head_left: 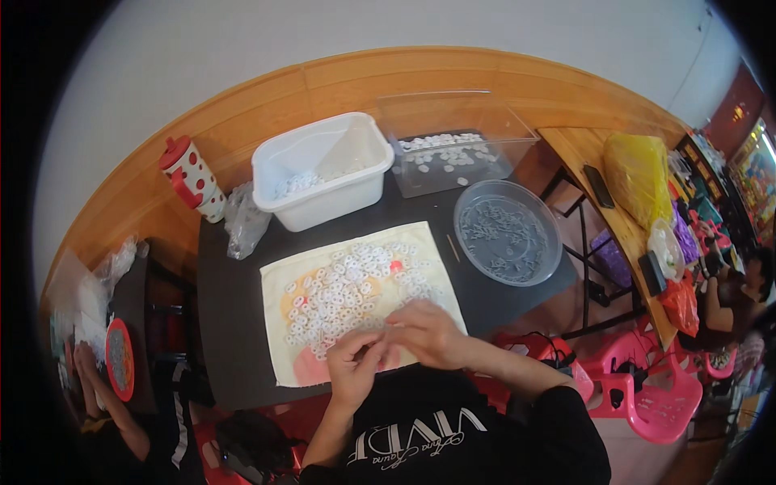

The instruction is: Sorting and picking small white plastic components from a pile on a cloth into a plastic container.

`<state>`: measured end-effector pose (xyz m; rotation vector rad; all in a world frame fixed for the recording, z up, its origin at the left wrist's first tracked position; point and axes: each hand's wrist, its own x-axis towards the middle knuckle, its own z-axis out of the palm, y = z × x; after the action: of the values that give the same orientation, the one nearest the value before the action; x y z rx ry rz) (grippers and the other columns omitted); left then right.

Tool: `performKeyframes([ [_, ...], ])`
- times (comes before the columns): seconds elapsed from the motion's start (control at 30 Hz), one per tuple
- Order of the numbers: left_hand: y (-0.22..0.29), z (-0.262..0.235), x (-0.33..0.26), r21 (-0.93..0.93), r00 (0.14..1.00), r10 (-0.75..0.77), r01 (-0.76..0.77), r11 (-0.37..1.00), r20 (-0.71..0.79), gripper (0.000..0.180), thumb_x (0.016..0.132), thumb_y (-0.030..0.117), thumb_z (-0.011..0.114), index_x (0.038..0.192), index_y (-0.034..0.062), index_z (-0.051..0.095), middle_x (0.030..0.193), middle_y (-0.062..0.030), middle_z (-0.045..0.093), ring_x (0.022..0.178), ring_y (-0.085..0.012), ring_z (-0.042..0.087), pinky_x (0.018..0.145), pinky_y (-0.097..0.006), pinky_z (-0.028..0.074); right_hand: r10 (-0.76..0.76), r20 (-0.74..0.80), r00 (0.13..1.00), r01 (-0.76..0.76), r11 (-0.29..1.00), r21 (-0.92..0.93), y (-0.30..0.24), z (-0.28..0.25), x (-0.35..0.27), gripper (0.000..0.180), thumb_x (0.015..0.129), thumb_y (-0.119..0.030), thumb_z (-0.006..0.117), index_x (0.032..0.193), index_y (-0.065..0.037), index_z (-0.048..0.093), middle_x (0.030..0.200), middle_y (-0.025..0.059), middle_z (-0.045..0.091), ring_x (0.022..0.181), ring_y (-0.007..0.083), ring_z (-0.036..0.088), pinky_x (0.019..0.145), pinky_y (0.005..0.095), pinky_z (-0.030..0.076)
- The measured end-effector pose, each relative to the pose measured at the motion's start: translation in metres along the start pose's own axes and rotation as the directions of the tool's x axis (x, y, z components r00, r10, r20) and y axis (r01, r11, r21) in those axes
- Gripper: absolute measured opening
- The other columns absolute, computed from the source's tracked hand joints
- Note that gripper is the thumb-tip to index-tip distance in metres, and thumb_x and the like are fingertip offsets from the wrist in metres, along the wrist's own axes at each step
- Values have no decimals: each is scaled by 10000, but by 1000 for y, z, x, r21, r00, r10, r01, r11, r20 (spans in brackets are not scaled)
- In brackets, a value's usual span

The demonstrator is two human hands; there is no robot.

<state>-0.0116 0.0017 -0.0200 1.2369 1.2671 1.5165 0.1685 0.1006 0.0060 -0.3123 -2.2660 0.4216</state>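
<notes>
Close together over the near edge of a pale yellow cloth (279, 356), my two hands meet at the fingertips. My left hand (356, 368) is closed in a pinch. Just right of it, my right hand (430, 333) also pinches, its fingers bent towards the left. Whatever they hold is too small to make out. Many small white round pieces (335, 295) with dark marks lie heaped on the cloth beyond my hands. A smaller group of clear or whitish pieces (419, 287) sits at the cloth's right, near my right hand.
Behind the cloth stand a white tub (331, 206) and a clear box (420, 184) with white pieces. A round clear tray (529, 275) of small grey parts is at right. A spotted tumbler (194, 178) stands far left. Another person's hands (85, 364) are at the left table.
</notes>
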Motion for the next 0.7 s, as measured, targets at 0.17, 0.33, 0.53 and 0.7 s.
performKeyframes([
  [0.17,10,4,6,510,961,249,-274,815,119,154,784,-65,684,927,-11,698,877,-112,639,747,-225,631,624,-300,494,270,-98,958,-284,944,-171,33,-36,-6,241,653,34,715,883,-36,694,964,108,678,824,316,639,749,410,495],
  [0.33,10,11,5,580,952,292,-292,761,97,174,758,-27,706,929,7,697,871,-121,625,814,-300,607,707,-370,495,191,78,978,-164,948,-271,32,-31,15,143,724,-17,696,859,-63,697,1072,121,655,916,309,612,734,399,453],
  [0.53,11,13,3,647,935,342,-316,694,90,261,749,-9,730,1006,5,689,940,-131,623,871,-315,598,737,-381,494,288,215,933,-149,855,-496,37,-16,29,148,759,-155,722,884,-76,728,1246,155,581,1120,328,530,805,444,402],
  [0.7,11,15,5,630,932,350,-326,705,90,293,741,1,747,1029,-7,688,980,-141,624,903,-318,601,757,-382,500,418,236,877,-239,807,-540,36,-17,31,176,790,-197,719,898,-58,726,1245,150,586,1146,332,520,842,458,404],
])
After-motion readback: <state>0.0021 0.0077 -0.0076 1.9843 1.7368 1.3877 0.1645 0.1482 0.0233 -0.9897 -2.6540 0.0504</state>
